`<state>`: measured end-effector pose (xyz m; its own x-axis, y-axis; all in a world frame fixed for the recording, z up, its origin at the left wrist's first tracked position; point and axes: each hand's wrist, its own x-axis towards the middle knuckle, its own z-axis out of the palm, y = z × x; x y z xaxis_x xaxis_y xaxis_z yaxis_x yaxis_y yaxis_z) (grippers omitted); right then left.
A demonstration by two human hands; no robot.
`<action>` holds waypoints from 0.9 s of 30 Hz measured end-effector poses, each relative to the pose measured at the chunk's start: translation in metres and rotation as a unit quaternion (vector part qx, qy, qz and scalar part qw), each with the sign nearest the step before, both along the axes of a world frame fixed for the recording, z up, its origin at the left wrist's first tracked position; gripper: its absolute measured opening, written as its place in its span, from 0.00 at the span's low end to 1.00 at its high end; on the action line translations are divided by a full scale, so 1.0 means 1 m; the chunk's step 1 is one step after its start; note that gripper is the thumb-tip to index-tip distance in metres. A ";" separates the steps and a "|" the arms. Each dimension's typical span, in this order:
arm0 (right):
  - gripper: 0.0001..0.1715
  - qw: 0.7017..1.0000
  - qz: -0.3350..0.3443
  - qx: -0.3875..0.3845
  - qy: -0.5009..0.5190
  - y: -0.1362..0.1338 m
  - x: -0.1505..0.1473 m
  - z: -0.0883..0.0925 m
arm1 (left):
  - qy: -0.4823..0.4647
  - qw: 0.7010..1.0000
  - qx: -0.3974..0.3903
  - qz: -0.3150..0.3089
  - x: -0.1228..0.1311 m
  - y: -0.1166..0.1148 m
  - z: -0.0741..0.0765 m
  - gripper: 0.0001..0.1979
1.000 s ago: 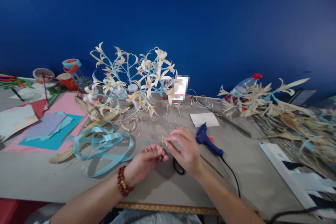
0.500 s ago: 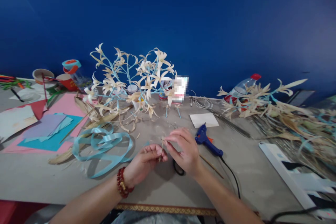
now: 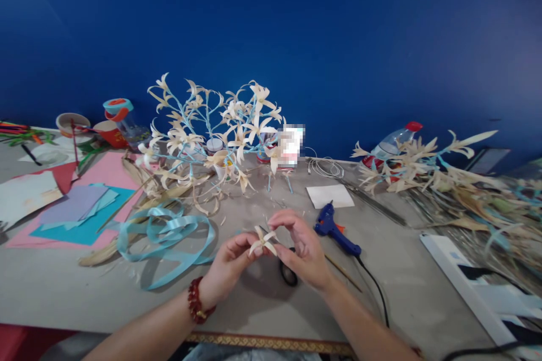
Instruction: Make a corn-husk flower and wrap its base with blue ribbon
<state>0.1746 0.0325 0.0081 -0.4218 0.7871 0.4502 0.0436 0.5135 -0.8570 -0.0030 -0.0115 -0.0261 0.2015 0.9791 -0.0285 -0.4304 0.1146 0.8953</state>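
Note:
My left hand (image 3: 231, 264) pinches a small cream flower (image 3: 263, 241) with narrow pointed petals, its face turned up toward me. Beside it, my right hand (image 3: 305, 248) has thumb and index finger curved apart around the flower's right side. Its fingertips are close to the petals; whether they touch, I cannot tell. Under the right hand lies a black loop handle (image 3: 288, 275), partly hidden. Light blue ribbon (image 3: 178, 254) is loosely coiled left of my hands. A blue glue gun (image 3: 339, 228) rests to the right.
Branches of cream flowers on light blue stems (image 3: 207, 124) stand at the back. More flowers and dried leaves (image 3: 440, 180) are heaped at right, near a white power strip (image 3: 461, 287). Coloured paper (image 3: 84, 231) lies left. A thin stick (image 3: 342, 272) and white card (image 3: 330, 196) lie at right.
The flower has turned in my left hand, so its spread petals now face up. My right hand's fingers have parted and shifted slightly right from their pinch at it.

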 end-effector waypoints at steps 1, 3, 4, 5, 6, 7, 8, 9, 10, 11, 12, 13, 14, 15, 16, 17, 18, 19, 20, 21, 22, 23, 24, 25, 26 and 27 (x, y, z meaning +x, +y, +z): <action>0.13 1.000 0.011 -0.008 0.000 0.000 -0.001 0.000 | 0.007 1.000 0.001 0.006 0.000 0.000 0.001 0.09; 0.12 1.000 0.025 -0.017 -0.002 0.000 -0.002 -0.001 | 0.017 1.000 0.000 0.014 0.001 0.001 0.005 0.10; 0.11 0.999 0.026 -0.019 -0.003 0.000 -0.003 0.000 | 0.020 1.000 -0.001 0.016 0.001 0.001 0.006 0.11; 0.11 1.000 0.023 -0.020 -0.003 0.000 -0.004 0.000 | 0.023 1.000 -0.002 0.017 0.002 0.001 0.007 0.11; 0.10 1.000 0.020 -0.020 -0.003 0.000 -0.005 0.000 | 0.024 1.000 -0.003 0.016 0.002 0.001 0.008 0.12; 0.09 1.000 0.018 -0.017 -0.003 0.000 -0.005 0.000 | 0.024 1.000 -0.004 0.014 0.002 0.002 0.008 0.12; 0.09 1.000 0.018 -0.014 -0.004 0.000 -0.005 0.000 | 0.022 1.000 -0.005 0.012 0.002 0.002 0.008 0.12; 0.09 1.000 0.020 -0.011 -0.005 0.000 -0.006 0.000 | 0.020 1.000 -0.005 0.012 0.002 0.002 0.008 0.12; 0.09 1.000 0.021 -0.009 -0.006 0.000 -0.006 0.000 | 0.018 1.000 -0.006 0.011 0.002 0.002 0.007 0.11; 0.09 1.000 0.022 -0.008 -0.007 0.001 -0.005 0.000 | 0.017 1.000 -0.007 0.011 0.002 0.002 0.007 0.11; 0.08 1.000 0.022 -0.006 -0.006 0.001 -0.005 0.000 | 0.017 1.000 -0.008 0.011 0.002 0.002 0.006 0.11; 0.08 1.000 0.021 -0.004 -0.005 0.001 -0.005 0.000 | 0.018 1.000 -0.008 0.012 0.002 0.002 0.005 0.11; 0.08 1.000 0.019 -0.001 -0.004 0.001 -0.005 -0.001 | 0.019 1.000 -0.008 0.011 0.002 0.001 0.005 0.11; 0.08 1.000 0.018 0.003 -0.004 0.001 -0.005 -0.001 | 0.020 1.000 -0.007 0.011 0.002 0.001 0.005 0.11; 0.08 1.000 0.018 0.007 -0.004 0.001 -0.005 -0.001 | 0.020 1.000 -0.007 0.010 0.002 0.001 0.005 0.11; 0.08 1.000 0.016 0.010 -0.004 0.001 -0.005 -0.001 | 0.021 1.000 -0.007 0.010 0.002 0.001 0.005 0.11; 0.08 1.000 0.015 0.012 -0.005 0.001 -0.005 -0.001 | 0.023 1.000 -0.007 0.010 0.002 0.001 0.005 0.11; 0.08 1.000 0.014 0.013 -0.007 0.001 -0.006 0.000 | 0.024 1.000 -0.008 0.011 0.002 0.001 0.005 0.11; 0.07 1.000 0.012 0.013 -0.007 0.001 -0.006 0.000 | 0.026 1.000 -0.009 0.012 0.002 0.000 0.005 0.12; 0.07 1.000 0.012 0.014 -0.008 0.001 -0.006 0.000 | 0.028 0.999 -0.010 0.013 0.002 0.000 0.006 0.12; 0.07 1.000 0.011 0.013 -0.008 0.001 -0.006 0.000 | 0.030 0.999 -0.012 0.014 0.002 0.000 0.006 0.12; 0.07 1.000 0.011 0.013 -0.009 0.001 -0.006 0.000 | 0.031 0.999 -0.012 0.015 0.002 0.000 0.005 0.12; 0.07 1.000 0.009 0.013 -0.008 0.001 -0.007 0.000 | 0.033 0.999 -0.012 0.015 0.002 0.000 0.005 0.11; 0.07 1.000 0.007 0.014 -0.008 0.001 -0.007 0.000 | 0.034 0.999 -0.011 0.015 0.002 0.000 0.004 0.11; 0.07 1.000 0.006 0.014 -0.007 0.001 -0.007 0.000 | 0.035 0.999 -0.009 0.014 0.002 0.000 0.004 0.10; 0.07 1.000 0.005 0.014 -0.007 0.001 -0.007 0.000 | 0.036 0.999 -0.006 0.013 0.002 0.000 0.003 0.10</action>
